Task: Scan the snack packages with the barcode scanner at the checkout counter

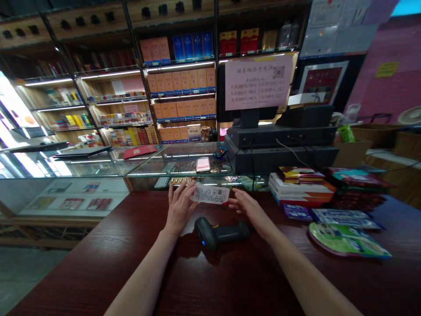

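Note:
My left hand (179,206) grips the left end of a small white package (210,194) with dark printing and a square code on its face. It is held tilted above the dark wooden counter (131,245). At the package's right end, my right hand (251,210) has its fingers apart, with the fingertips close to the edge; whether they touch it I cannot tell. Between my forearms a black barcode scanner (219,235) lies on its side, a small blue light glowing on its head.
To the right lie a green cartoon-printed bag (348,241), blue-white packets (345,218), a purple packet (296,212) and stacked boxes (301,191). A cash register (283,136) with a paper sign (258,83) stands behind. A glass display case (148,169) borders the counter; stocked shelves rise beyond.

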A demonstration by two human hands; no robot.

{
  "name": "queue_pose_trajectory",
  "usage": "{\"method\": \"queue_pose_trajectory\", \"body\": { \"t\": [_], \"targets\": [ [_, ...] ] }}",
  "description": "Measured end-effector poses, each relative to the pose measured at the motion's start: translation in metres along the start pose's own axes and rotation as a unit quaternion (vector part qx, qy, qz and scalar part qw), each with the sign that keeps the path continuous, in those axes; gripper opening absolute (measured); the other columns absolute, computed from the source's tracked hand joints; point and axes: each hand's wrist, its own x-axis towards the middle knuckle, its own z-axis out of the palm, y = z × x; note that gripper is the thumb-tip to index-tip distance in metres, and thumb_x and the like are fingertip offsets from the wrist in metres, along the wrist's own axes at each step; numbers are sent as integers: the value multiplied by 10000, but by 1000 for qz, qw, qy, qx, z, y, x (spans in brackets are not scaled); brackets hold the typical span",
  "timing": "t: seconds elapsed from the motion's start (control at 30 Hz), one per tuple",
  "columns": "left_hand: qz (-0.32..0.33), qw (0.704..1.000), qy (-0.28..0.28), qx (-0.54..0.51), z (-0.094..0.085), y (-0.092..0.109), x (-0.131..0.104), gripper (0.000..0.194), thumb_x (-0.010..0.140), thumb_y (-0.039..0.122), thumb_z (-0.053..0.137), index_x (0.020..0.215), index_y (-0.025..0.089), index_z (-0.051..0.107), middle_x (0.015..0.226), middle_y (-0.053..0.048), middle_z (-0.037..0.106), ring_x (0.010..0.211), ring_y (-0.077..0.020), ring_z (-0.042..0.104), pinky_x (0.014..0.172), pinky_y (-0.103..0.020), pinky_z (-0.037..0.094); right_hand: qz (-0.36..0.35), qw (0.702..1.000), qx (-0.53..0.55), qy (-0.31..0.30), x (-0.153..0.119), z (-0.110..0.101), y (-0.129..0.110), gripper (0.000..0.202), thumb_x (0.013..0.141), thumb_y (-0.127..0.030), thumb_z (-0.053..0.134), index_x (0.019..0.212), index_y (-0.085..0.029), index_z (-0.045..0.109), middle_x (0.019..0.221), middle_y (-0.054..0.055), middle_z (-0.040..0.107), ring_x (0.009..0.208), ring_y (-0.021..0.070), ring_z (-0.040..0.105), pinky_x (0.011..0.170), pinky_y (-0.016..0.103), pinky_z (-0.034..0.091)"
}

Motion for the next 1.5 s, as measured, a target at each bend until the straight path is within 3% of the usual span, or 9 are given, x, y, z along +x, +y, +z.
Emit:
{"method": "queue_pose_trajectory", "body": {
  "t": [0.27, 0.43, 0.77, 1.03, 1.23, 1.5],
  "targets": [
    [30, 999, 18, -14, -4, 13, 5, 502, 912, 289, 657, 1376, 239, 474, 1363, -76, 644, 1389, -233, 475, 1253, -537, 146, 23, 998, 21, -48, 4, 2, 4, 528, 919, -621, 494, 1293, -255, 563, 1081, 59, 771, 878, 196, 738, 602, 248, 441],
    [41, 999, 16, -15, -4, 17, 5, 513, 906, 268, 664, 1379, 253, 463, 1364, -74, 643, 1383, -234, 483, 1250, -551, 153, 31, 996, 29, -75, -2, 3, -2, 545, 933, -631, 449, 1252, -214, 595, 981, 91, 788, 858, 215, 742, 597, 264, 454],
    [42, 999, 26, -22, -4, 20, 7, 581, 902, 239, 666, 1423, 253, 408, 1399, -90, 614, 1391, -233, 477, 1243, -563, 178, 55, 988, 115, -84, -12, 3, -14, 486, 894, -516, 547, 1287, -232, 542, 1008, 86, 781, 888, 219, 739, 659, 287, 488],
    [13, 996, -20, -89, -12, 25, 13, 613, 963, 124, 479, 1528, 256, 279, 1461, -86, 557, 1423, -203, 440, 1259, -551, 134, -47, 997, 62, 16, -6, -4, -7, 586, 812, -508, 686, 1303, -230, 528, 1052, 80, 756, 1010, 269, 712, 768, 342, 519],
    [-46, 989, 46, -130, -10, 22, 11, 370, 979, 188, 523, 1339, 268, 542, 1281, -47, 693, 1290, -198, 588, 1244, -515, 214, -126, 991, 28, 42, -2, 1, -5, 637, 731, -517, 761, 1262, -250, 531, 1053, 70, 747, 1096, 286, 672, 976, 443, 501],
    [-96, 982, 65, -152, -14, 16, 8, 205, 937, 299, 628, 1134, 256, 663, 1090, -19, 750, 1188, -212, 651, 1177, -510, 359, -191, 981, -34, 10, -4, -3, -1, 668, 712, -449, 787, 1279, -252, 495, 1213, 104, 669, 1127, 277, 645, 969, 423, 509]
  ]
}}
